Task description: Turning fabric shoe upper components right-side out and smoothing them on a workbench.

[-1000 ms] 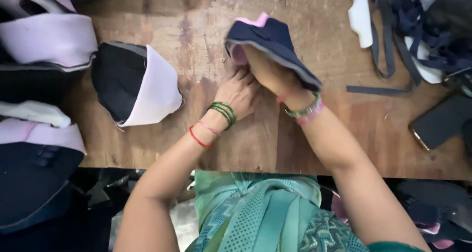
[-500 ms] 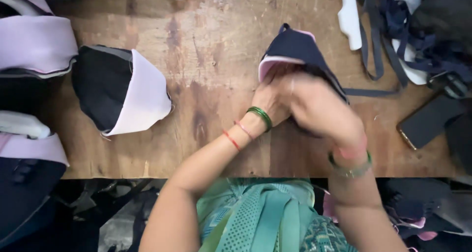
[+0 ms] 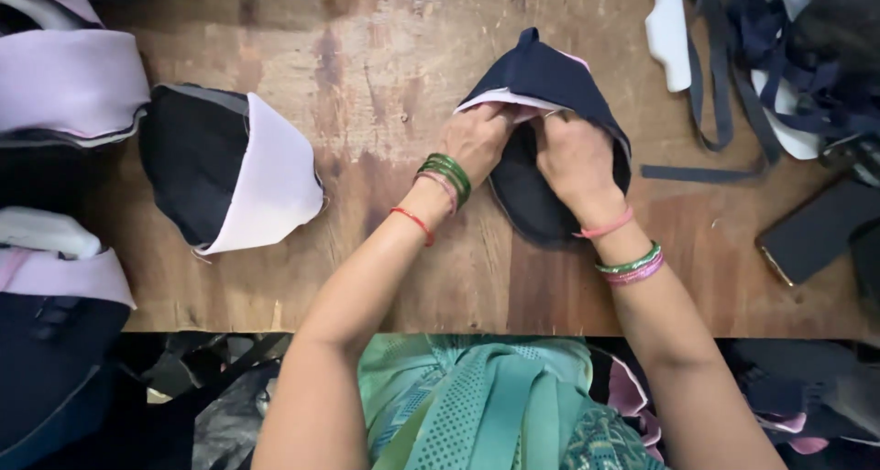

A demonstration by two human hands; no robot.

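Counter: worn rough wood, matt. Navy cup piece: matt cloth, pale pink lining. Phone: glossy. Bangles: shiny.

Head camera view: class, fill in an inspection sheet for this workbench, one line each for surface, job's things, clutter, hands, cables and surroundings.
Surface: worn wooden table, scuffed and stained.
Job's things: navy fabric piece with a pale pink lining, on the table, gripped by both hands.
Clutter: black and pink fabric piece to the left; pink and dark stacks at the left edge; dark straps and a white foam piece top right; dark flat phone-like object at right.
Hands: left hand and right hand both grip the navy piece's edge.
Cables: nothing seen.
Surroundings: more fabric below the table edge.
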